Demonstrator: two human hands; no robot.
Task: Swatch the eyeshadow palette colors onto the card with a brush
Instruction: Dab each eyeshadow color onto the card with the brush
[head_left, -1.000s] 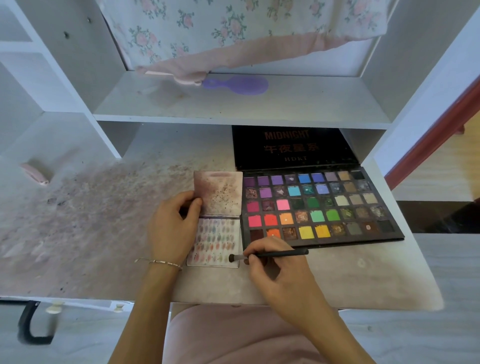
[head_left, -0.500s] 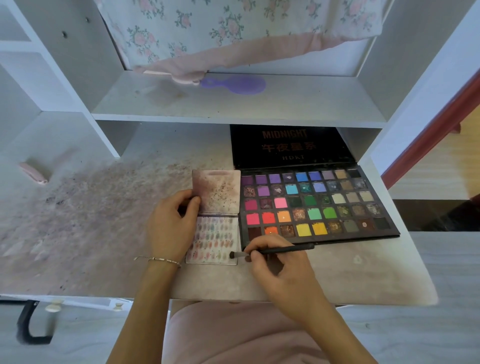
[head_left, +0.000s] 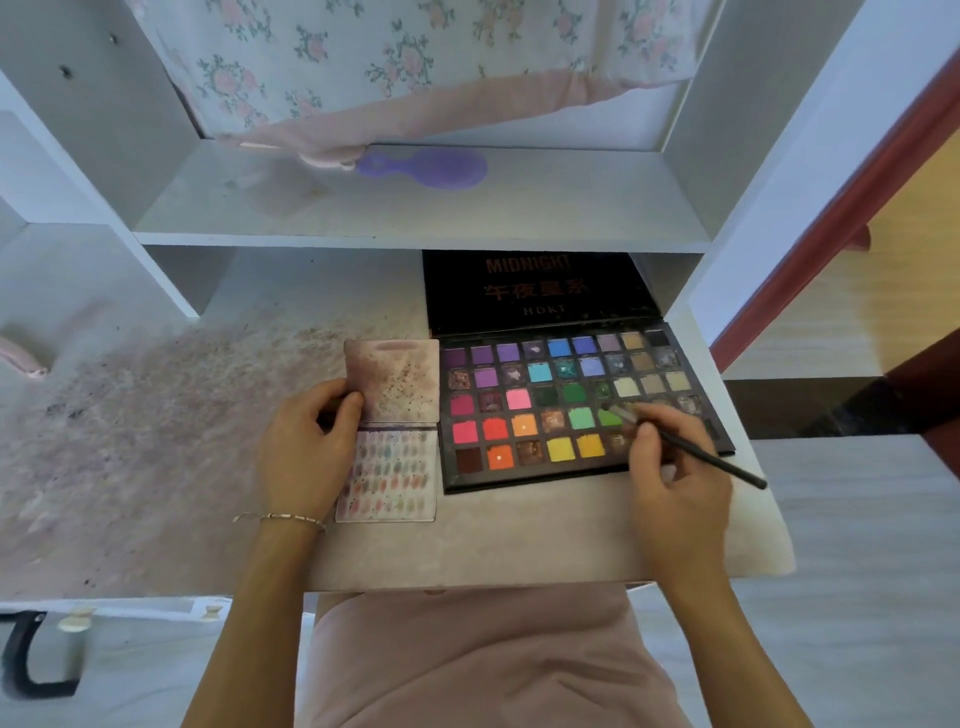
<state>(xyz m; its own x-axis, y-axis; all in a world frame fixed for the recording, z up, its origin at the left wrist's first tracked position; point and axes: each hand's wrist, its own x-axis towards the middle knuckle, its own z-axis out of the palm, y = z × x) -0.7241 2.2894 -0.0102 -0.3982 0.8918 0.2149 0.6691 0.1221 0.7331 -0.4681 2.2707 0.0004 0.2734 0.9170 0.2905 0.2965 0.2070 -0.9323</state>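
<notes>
The brush (head_left: 691, 448) is thin, stiff-handled and surely light, pinched near its ferrule by the right hand (head_left: 675, 483), whose fingers (head_left: 647, 431) curl round the shaft; its soft tip touches a green pan just ahead of them in the eyeshadow palette (head_left: 571, 405). The pressed powders look crumbly, so a light dab is likely enough. The card (head_left: 387, 475) seems thin and easily shifted; it lies on the worktop (head_left: 493, 540) just beside the left hand (head_left: 306, 447), whose curled fingers pinch its upper leaf at the edge.
</notes>
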